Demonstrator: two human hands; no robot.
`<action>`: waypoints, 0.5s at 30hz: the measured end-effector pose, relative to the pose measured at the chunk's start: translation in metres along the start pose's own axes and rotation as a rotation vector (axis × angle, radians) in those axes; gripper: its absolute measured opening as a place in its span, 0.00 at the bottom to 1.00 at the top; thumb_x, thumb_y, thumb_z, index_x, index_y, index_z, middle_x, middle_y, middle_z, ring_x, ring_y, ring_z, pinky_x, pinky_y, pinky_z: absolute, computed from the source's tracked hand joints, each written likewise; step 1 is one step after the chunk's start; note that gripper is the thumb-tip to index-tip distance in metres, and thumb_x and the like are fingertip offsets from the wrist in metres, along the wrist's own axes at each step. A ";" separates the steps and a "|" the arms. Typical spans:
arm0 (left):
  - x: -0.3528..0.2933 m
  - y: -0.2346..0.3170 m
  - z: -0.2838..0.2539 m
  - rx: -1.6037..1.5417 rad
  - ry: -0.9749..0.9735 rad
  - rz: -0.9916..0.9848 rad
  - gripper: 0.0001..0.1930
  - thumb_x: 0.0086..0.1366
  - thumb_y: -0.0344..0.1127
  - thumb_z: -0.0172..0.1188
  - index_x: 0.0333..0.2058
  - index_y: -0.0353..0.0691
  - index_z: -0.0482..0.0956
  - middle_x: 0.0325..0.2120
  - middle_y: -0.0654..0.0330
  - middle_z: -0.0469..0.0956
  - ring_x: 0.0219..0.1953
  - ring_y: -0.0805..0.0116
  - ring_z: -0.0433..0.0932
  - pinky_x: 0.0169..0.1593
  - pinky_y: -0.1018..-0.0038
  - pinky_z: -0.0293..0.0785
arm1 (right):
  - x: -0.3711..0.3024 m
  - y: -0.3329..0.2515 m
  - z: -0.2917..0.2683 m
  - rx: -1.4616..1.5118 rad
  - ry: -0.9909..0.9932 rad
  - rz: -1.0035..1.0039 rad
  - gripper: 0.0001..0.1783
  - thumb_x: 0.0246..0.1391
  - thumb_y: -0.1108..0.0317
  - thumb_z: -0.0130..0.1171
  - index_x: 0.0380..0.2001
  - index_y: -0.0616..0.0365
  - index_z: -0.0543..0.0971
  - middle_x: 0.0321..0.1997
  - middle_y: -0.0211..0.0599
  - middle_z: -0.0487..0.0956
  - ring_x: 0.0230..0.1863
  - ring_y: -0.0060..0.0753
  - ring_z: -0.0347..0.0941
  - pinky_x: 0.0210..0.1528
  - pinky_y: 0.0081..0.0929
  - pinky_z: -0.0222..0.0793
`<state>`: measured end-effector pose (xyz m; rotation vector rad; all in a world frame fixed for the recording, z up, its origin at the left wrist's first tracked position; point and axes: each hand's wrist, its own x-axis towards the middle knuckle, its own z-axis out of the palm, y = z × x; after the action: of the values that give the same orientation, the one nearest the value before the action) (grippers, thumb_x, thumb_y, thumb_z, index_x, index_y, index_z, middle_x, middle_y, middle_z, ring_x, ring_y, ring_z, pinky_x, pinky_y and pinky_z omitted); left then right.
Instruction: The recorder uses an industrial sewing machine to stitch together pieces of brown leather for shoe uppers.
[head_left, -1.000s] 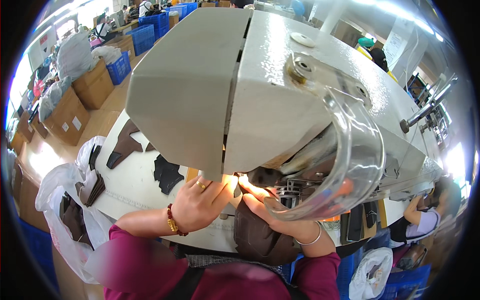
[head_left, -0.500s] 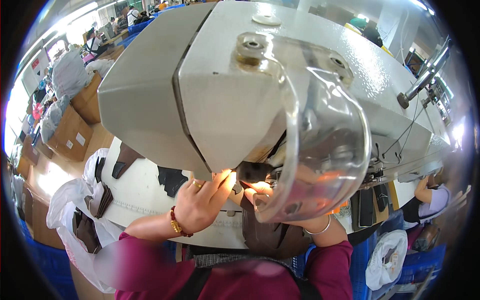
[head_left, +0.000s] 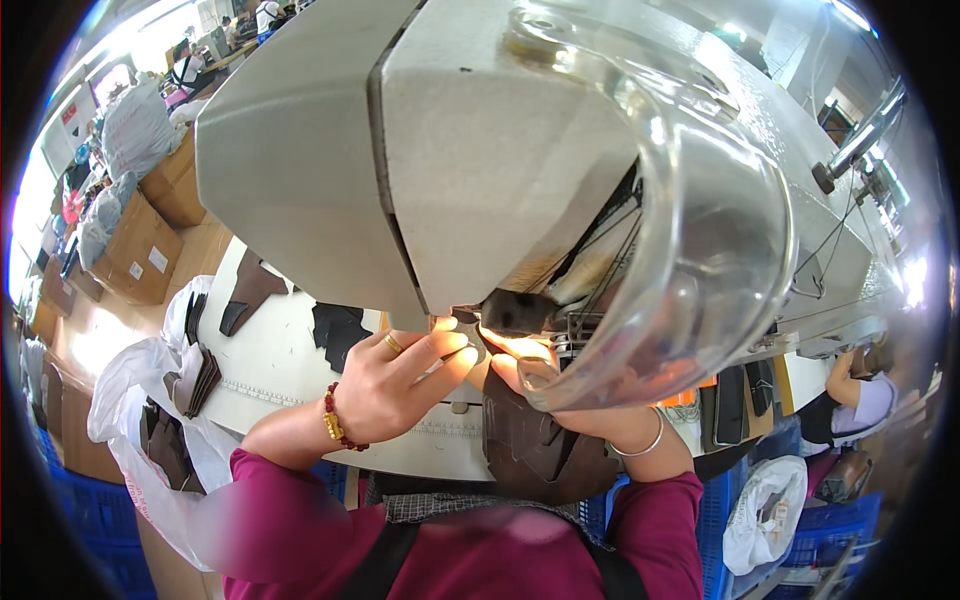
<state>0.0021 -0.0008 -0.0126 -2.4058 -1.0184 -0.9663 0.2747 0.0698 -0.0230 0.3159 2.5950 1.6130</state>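
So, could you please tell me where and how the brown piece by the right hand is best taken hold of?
Probably by the lower edge of the brown piece, coming from the wearer's side: it seems to overhang the front of the table, so a thumb could go above and fingers beneath. Its upper end, by the right hand and machine, leaves less room.

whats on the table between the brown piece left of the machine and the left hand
A black piece lies between the brown piece and the left hand, on the white tabletop, as the head view shows.
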 end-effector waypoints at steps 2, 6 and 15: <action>0.001 0.000 -0.001 0.018 -0.002 0.022 0.21 0.48 0.30 0.66 0.44 0.41 0.85 0.45 0.62 0.81 0.44 0.65 0.82 0.37 0.72 0.81 | 0.001 0.002 -0.003 0.025 -0.022 -0.028 0.35 0.72 0.69 0.47 0.79 0.51 0.53 0.61 0.35 0.79 0.54 0.21 0.78 0.62 0.23 0.77; 0.002 0.001 -0.003 0.015 0.013 0.008 0.20 0.48 0.31 0.66 0.43 0.42 0.86 0.44 0.63 0.81 0.45 0.65 0.83 0.37 0.72 0.81 | -0.001 0.007 -0.002 -0.769 0.116 -0.196 0.36 0.70 0.70 0.48 0.78 0.51 0.54 0.48 0.30 0.82 0.46 0.18 0.79 0.58 0.23 0.80; 0.010 0.000 -0.009 0.025 0.022 0.054 0.16 0.47 0.30 0.67 0.39 0.44 0.87 0.40 0.64 0.82 0.38 0.69 0.83 0.32 0.74 0.80 | -0.007 0.013 -0.017 0.547 0.518 0.033 0.17 0.56 0.70 0.59 0.50 0.52 0.78 0.43 0.22 0.81 0.45 0.20 0.80 0.46 0.21 0.85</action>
<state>0.0036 -0.0008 0.0010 -2.3844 -0.9474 -0.9544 0.2800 0.0590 -0.0044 -0.0516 3.4182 1.0597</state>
